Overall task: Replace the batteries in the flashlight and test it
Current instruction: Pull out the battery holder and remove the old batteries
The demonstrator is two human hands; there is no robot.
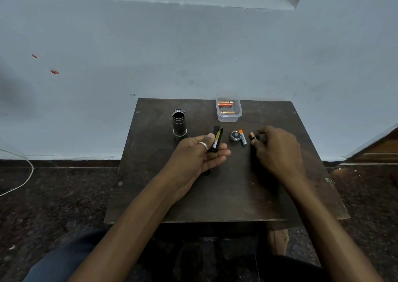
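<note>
The left hand (202, 154) covers the lower end of the black battery holder (216, 140), and the print on the cell inside it is too small to read. The right hand (277, 150) hides the near end of the dark battery (252, 137) at its fingertips; how firmly it is pinched cannot be told. Beyond the right hand, the clear box (228, 118) blurs its orange batteries (225, 104); their count is uncertain. The surface (215, 195) hides the person's knees.
</note>
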